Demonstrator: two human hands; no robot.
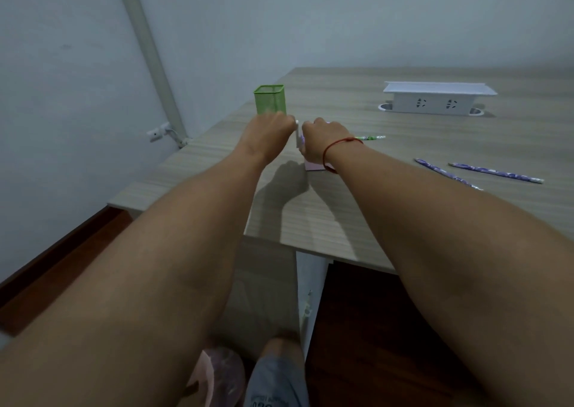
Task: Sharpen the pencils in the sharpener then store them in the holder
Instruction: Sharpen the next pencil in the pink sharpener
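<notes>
Wide desk (341,207), green holder (270,99) at the back, pink sharpener (313,165) just in front. Right hand (323,141) grips its top, left hand (267,130) pinches its white end. Best to pin it flat and pull straight. Pencils (497,173) lie loose, right.

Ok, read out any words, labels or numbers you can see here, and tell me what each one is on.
No text is readable.
Grey shorts: a line of pale print, too blurred to read.
Purple patterned pencils: markings too small to read.
Green mesh pencil holder, white socket box, pink sharpener: no text visible.
</notes>
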